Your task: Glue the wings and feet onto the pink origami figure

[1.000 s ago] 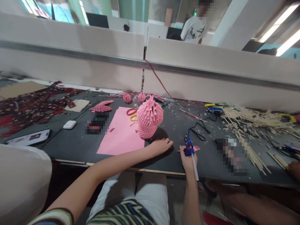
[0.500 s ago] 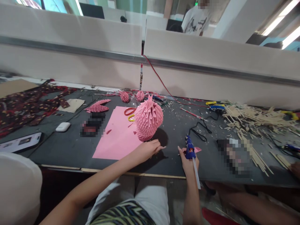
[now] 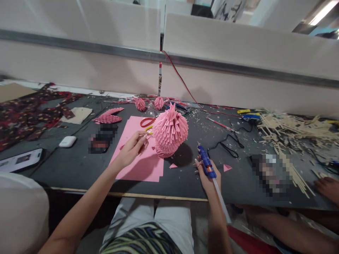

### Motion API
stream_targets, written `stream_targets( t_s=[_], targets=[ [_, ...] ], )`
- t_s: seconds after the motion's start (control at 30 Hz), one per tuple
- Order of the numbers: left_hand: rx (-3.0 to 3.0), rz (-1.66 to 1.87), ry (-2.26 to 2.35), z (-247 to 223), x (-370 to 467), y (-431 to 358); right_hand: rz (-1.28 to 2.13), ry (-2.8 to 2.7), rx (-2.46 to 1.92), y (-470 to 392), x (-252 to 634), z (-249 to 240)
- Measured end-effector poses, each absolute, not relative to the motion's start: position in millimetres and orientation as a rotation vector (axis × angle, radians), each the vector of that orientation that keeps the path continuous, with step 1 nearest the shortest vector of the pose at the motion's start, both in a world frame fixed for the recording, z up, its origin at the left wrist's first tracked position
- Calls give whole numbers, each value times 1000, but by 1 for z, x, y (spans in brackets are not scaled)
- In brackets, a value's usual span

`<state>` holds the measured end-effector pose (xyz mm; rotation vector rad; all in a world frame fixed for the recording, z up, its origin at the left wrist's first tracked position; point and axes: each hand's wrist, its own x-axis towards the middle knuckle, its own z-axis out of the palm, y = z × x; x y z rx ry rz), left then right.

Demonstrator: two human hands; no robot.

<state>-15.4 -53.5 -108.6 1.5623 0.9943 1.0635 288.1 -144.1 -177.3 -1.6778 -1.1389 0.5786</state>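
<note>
Head view: right hand (image 3: 207, 182) grips glue gun (image 3: 204, 158), right of pink paper figure (image 3: 171, 131).

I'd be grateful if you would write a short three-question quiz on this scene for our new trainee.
1. Multiple choice: what does the right hand hold?
A) a phone
B) a blue glue gun
C) a pair of scissors

2. True or false: the two small pink ornaments lie farther from the person than the large pink figure.

3. Fill in the blank: in this view, the left hand is seen against flat pink ____.

Key: 1. B; 2. True; 3. paper
</note>
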Motion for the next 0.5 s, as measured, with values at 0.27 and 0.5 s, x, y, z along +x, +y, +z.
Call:
stream_targets(
  t_s=[0.27,0.5],
  targets=[
    [1498,1288,1003,-117,-25,-16,539,-1505,-1252,-143,218,-151],
    [1271,1328,922,-141,-21,-14,646,-1577,-1113,-126,185,-153]
  ],
)
